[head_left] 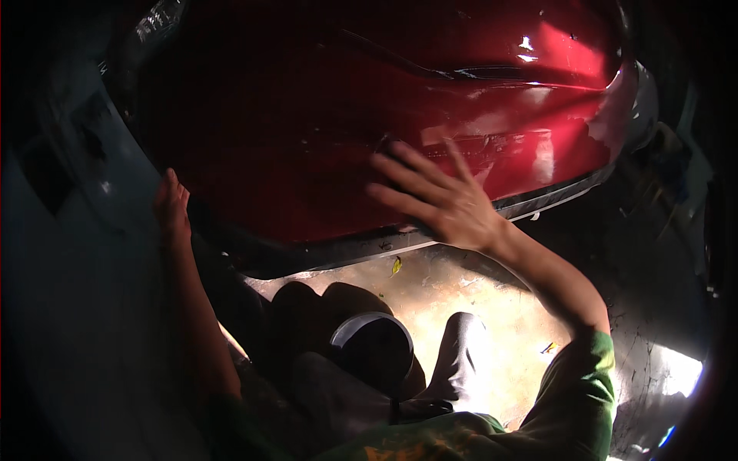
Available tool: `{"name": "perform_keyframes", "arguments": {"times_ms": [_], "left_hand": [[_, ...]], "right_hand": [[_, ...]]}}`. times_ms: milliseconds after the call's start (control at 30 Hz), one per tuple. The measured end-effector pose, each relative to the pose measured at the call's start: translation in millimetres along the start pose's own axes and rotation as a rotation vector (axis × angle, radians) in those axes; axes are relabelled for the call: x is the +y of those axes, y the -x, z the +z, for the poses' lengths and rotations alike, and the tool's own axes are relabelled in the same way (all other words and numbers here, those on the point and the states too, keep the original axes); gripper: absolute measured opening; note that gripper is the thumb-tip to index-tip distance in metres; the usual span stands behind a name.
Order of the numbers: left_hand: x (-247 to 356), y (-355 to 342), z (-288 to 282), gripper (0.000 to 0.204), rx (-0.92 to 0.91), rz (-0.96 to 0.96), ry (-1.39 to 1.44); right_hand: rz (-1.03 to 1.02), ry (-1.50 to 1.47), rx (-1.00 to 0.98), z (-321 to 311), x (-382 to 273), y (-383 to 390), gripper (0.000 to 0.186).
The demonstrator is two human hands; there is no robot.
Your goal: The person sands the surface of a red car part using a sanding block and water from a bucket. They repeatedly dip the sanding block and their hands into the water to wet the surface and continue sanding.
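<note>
A glossy red car bumper (pixel 330 177) fills the upper middle, with a dark trim along its lower edge. My right hand (pixel 450 201) is over its front face, fingers spread and slightly blurred, holding nothing that I can see. Whether the palm presses on the paint or hovers just off it, I cannot tell. At the left end of the bumper is my left hand (pixel 173 203), raised beside the dark edge with its fingers stretched upward. Part of that hand lies in shadow.
Between my legs, a round dark thing with a pale rim (pixel 373 319) stands low. Yellow leaves (pixel 397 266) lie on the sunlit floor (pixel 507 338) under the bumper. Deep shadow covers the left side, and dim clutter (pixel 665 169) stands at the right.
</note>
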State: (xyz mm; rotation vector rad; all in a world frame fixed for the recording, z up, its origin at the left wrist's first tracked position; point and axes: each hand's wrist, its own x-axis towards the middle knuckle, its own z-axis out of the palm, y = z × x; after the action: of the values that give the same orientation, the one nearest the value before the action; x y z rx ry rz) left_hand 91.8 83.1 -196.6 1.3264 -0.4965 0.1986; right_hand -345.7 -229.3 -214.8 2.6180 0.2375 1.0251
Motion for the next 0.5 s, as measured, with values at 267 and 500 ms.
{"name": "perform_keyframes", "arguments": {"times_ms": [267, 500], "left_hand": [[-8, 97, 71, 0.064, 0.144, 0.387, -0.392], [-86, 349, 145, 0.061, -0.842, 0.639, -0.882]], "right_hand": [[1.324, -0.666, 0.411, 80, -54, 235, 0.046], [1.371, -1.339, -0.108, 122, -200, 169, 0.029]]}}
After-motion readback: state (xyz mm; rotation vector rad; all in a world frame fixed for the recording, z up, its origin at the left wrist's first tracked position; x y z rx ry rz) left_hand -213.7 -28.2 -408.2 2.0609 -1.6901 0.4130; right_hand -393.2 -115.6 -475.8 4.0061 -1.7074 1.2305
